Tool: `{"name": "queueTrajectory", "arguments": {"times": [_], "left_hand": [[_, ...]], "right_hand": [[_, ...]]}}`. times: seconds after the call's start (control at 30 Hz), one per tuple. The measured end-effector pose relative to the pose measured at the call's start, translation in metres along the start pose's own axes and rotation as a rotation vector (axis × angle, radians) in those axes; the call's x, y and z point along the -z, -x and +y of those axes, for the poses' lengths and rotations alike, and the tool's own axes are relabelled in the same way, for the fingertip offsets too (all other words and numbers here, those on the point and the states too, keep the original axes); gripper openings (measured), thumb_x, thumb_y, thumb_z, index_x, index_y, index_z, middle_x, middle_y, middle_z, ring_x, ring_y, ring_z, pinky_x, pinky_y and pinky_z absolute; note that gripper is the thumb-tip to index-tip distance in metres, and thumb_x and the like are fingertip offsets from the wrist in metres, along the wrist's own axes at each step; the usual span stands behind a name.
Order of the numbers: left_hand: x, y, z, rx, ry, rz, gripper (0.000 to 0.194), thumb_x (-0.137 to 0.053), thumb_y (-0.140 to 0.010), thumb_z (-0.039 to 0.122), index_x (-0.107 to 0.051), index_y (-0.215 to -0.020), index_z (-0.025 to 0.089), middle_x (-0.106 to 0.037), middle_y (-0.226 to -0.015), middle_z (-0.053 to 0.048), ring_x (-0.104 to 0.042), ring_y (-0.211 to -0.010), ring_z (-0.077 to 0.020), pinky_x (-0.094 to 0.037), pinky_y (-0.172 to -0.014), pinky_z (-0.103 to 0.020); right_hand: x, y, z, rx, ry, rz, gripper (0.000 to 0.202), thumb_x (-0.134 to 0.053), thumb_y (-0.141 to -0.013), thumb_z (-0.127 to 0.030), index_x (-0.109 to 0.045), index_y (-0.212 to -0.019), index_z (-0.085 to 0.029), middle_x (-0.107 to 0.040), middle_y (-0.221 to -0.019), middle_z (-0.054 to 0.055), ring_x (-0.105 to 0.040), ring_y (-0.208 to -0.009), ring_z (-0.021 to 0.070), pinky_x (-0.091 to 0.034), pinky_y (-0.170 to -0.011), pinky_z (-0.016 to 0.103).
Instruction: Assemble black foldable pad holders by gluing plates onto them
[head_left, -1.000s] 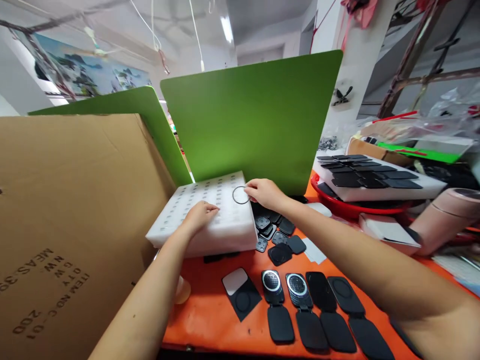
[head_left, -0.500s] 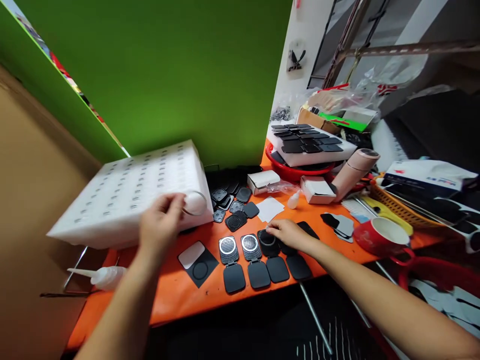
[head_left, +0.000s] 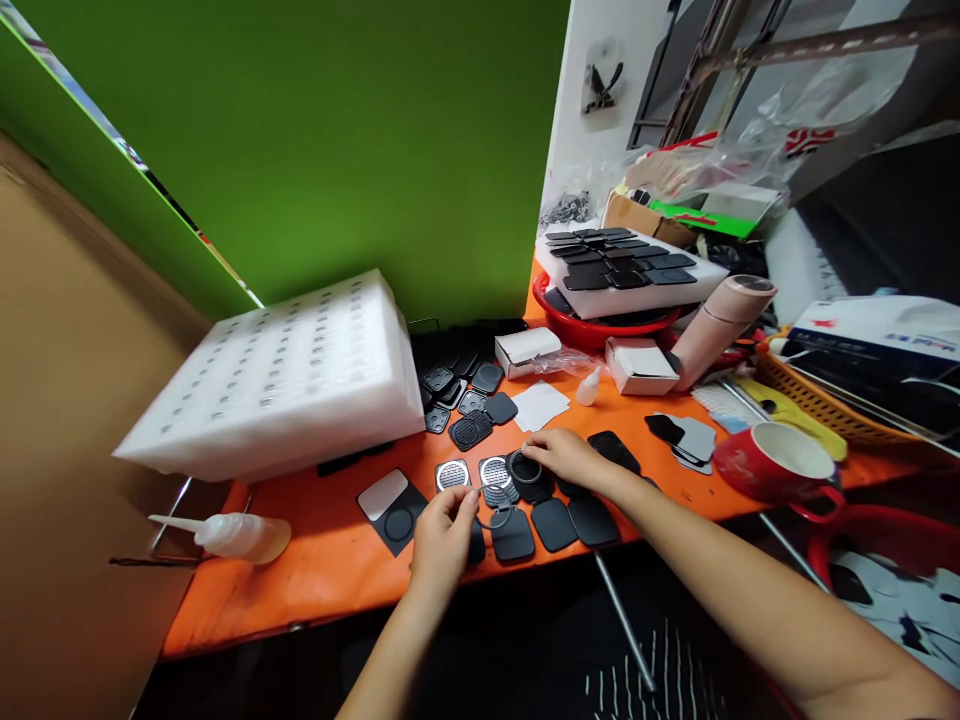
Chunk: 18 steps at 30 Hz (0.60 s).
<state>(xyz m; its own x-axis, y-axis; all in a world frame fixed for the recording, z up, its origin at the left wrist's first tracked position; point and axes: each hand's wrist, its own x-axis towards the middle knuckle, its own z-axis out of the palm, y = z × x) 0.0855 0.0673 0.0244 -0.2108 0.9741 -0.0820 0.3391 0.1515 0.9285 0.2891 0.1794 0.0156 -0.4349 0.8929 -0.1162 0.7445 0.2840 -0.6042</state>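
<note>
Between the fingertips of my left hand is a thin ring, held over the lower part of a black hinged piece. My right hand has its fingers pinched at a dark ring on the neighbouring black hinged piece; whether the fingers grip it is hard to see. Two silvery rings, one on the left piece and one on the middle piece, lie on ribbed surfaces. A dark card with a light rounded patch and a circle lies left of the row.
A white foam block stands at the back left, with a squeeze bottle in front. Loose black pieces, white paper, a small dropper bottle and a red mug sit behind and to the right.
My left hand has moved right and down from in front of the foam block to the hinged pieces, still holding the ring. My right hand remains at the dark ring. The camera view has shifted slightly.
</note>
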Motion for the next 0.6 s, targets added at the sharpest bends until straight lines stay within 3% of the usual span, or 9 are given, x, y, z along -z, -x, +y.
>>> {"name": "queueTrajectory", "arguments": {"times": [0.27, 0.4, 0.5, 0.6], "left_hand": [[-0.016, 0.013, -0.007, 0.016, 0.006, -0.098, 0.029, -0.051, -0.081, 0.042, -0.066, -0.079, 0.017, -0.067, -0.071, -0.003, -0.060, -0.069, -0.0185, -0.045, -0.062, -0.026], [-0.020, 0.014, -0.006, 0.005, -0.015, -0.090, 0.028, -0.052, -0.080, 0.041, -0.067, -0.081, 0.017, -0.069, -0.074, -0.004, -0.062, -0.072, -0.0203, -0.047, -0.066, -0.029], [-0.027, 0.015, -0.005, -0.008, -0.022, -0.083, 0.028, -0.052, -0.081, 0.039, -0.067, -0.083, 0.017, -0.070, -0.075, -0.005, -0.063, -0.074, -0.0210, -0.049, -0.068, -0.030], [-0.036, 0.016, -0.002, -0.041, -0.032, -0.104, 0.025, -0.051, -0.082, 0.036, -0.068, -0.082, 0.019, -0.071, -0.077, -0.004, -0.064, -0.074, -0.0199, -0.049, -0.069, -0.030]], "right_hand": [[0.000, 0.001, -0.008, 0.003, 0.080, 0.077, 0.020, -0.052, -0.083, -0.024, -0.070, -0.084, -0.017, -0.067, -0.088, 0.009, -0.060, -0.085, 0.0211, -0.040, -0.076, 0.028], [0.004, 0.021, -0.013, 0.009, 0.051, 0.111, 0.025, -0.046, -0.087, -0.026, -0.068, -0.092, -0.017, -0.066, -0.097, 0.010, -0.059, -0.090, 0.0206, -0.041, -0.080, 0.029], [-0.004, 0.048, -0.022, 0.019, -0.224, -0.011, 0.036, -0.036, -0.091, -0.036, -0.066, -0.089, -0.017, -0.068, -0.086, 0.005, -0.062, -0.074, 0.0159, -0.045, -0.068, 0.025], [-0.016, 0.075, -0.027, -0.030, -0.531, -0.066, 0.030, -0.045, -0.086, -0.040, -0.064, -0.092, -0.017, -0.067, -0.083, 0.003, -0.061, -0.069, 0.0152, -0.047, -0.062, 0.024]]}}
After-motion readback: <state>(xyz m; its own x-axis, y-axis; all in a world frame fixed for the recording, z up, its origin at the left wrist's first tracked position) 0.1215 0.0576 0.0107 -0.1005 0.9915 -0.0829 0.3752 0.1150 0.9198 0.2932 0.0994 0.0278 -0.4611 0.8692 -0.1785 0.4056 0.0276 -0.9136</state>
